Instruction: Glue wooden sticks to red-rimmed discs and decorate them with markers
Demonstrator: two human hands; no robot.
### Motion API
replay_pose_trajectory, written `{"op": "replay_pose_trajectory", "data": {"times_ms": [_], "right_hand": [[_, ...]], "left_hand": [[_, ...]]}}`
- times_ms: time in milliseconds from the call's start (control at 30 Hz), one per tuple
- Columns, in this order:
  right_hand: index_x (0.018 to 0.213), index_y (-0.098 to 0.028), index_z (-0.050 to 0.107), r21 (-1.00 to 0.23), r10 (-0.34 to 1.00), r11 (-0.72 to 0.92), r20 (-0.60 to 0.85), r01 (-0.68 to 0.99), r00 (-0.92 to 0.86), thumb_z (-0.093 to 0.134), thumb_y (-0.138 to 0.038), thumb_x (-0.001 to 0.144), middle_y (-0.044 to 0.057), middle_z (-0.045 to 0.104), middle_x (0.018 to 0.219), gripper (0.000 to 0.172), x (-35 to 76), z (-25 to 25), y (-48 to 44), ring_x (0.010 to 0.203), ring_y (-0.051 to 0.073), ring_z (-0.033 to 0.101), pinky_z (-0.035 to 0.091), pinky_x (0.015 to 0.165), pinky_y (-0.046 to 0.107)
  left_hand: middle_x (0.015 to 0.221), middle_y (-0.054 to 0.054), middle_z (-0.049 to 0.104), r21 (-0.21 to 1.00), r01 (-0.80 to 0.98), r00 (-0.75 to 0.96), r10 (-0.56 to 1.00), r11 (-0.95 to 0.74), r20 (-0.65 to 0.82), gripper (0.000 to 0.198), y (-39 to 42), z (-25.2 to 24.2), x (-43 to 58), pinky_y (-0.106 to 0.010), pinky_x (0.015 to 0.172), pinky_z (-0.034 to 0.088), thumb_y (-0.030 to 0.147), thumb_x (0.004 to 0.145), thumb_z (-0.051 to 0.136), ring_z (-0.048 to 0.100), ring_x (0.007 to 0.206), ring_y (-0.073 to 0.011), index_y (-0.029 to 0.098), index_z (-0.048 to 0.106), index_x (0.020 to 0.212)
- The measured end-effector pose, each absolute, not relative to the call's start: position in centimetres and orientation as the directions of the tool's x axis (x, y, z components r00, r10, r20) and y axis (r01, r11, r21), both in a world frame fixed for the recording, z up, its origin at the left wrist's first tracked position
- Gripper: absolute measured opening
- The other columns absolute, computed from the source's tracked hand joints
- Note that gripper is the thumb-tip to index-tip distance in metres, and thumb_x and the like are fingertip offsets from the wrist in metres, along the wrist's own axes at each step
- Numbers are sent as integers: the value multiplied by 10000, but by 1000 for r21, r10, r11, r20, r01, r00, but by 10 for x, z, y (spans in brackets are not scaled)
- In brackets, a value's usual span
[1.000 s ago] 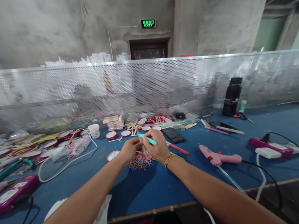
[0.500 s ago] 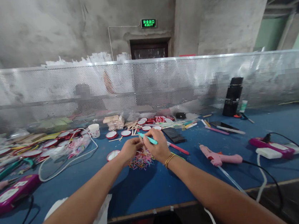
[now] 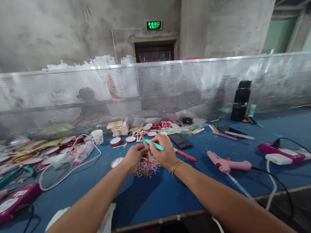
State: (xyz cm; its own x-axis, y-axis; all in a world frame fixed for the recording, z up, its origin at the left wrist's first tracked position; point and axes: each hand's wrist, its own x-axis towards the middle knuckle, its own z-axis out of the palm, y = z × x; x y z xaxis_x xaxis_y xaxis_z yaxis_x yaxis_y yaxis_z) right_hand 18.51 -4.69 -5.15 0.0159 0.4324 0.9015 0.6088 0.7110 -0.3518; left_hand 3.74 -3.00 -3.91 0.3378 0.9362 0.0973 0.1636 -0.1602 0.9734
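Note:
Closed around a turquoise marker, my right hand holds it slanted, with its tip end toward my left hand. My left hand pinches a small wooden craft stick, which is partly hidden by the fingers. A bit of red shows at the stick's far end. Below both hands lies a heap of thin multicoloured pieces, perhaps rubber bands. A white disc with a red rim sits just left of the heap. Beside my right hand rests a red marker.
A pink glue gun lies on the right, near a purple power strip. Another purple power strip and looped white cable are at left. A paper cup, stacked wooden sticks and a black bottle stand toward the perforated metal screen.
Both hands stay almost in place, still holding the stick and the marker. The whole view has shifted very slightly.

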Motion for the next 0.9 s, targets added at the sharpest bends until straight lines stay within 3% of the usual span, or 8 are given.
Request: {"op": "replay_pose_trajectory", "data": {"times_ms": [900], "right_hand": [[772,-210,525,-352,417,718,908,600,34,533,-217,842,-6,590,731,71,186,-53,-44,736,164,523,377,762,318]], "left_hand": [[608,29,564,972,182,350,934,-149,78,367,-35,-35,39,-205,497,341,467,619,750,518,527,-83,166,558,704]]}}
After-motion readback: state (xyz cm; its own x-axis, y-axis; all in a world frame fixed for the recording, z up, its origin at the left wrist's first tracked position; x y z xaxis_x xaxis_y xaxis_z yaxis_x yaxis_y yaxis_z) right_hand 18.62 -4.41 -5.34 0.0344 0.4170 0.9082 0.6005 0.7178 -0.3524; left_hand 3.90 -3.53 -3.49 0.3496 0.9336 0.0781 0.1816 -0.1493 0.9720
